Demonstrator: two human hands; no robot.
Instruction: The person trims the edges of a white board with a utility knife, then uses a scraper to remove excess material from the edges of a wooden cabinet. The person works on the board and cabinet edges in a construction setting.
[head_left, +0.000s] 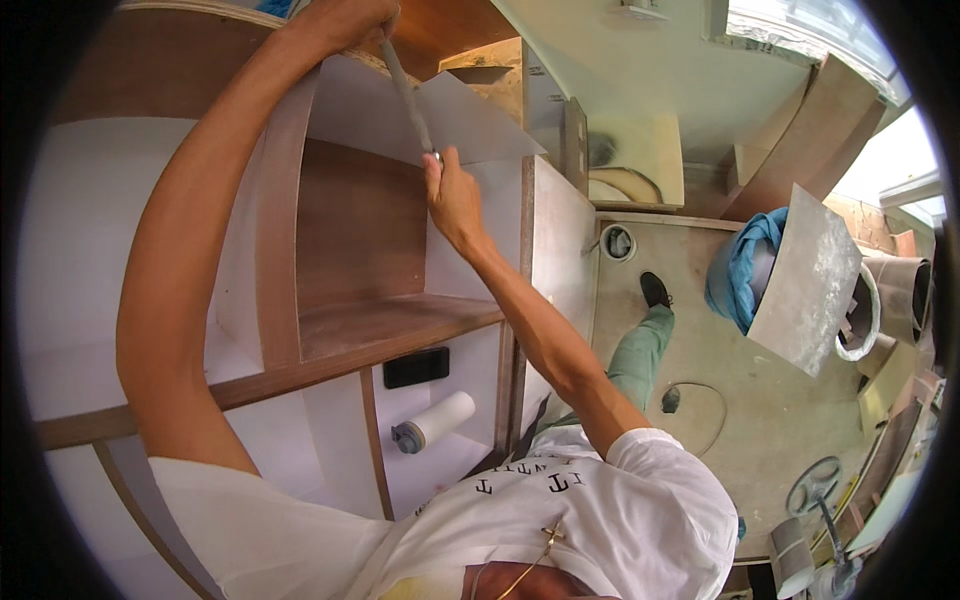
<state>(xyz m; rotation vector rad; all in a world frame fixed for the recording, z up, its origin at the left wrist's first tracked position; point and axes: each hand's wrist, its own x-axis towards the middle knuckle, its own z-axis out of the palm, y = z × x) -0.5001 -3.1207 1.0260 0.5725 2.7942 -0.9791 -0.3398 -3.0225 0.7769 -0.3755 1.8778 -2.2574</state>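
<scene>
A long, thin grey rod-like tool [407, 95] slants between my hands; its exact kind does not show. My left hand [358, 18], partly cut by the top edge of the view, closes around its upper end. At the lower end my right hand [457, 205] is closed, thumb and fingers against the tip. Behind the rod stands a thin pale sheet [470, 120] with a slanted edge, at the top of an open wooden cabinet compartment [360, 225]. A wooden upright [278, 230] borders this compartment on the left.
On a lower shelf lie a black phone-like slab [416, 368] and a white bottle [440, 418] with a grey cap. To the right are a small bucket [617, 243], a bin with a blue cloth [745, 265], a grey board [810, 285], and a cable [722, 410] on the floor.
</scene>
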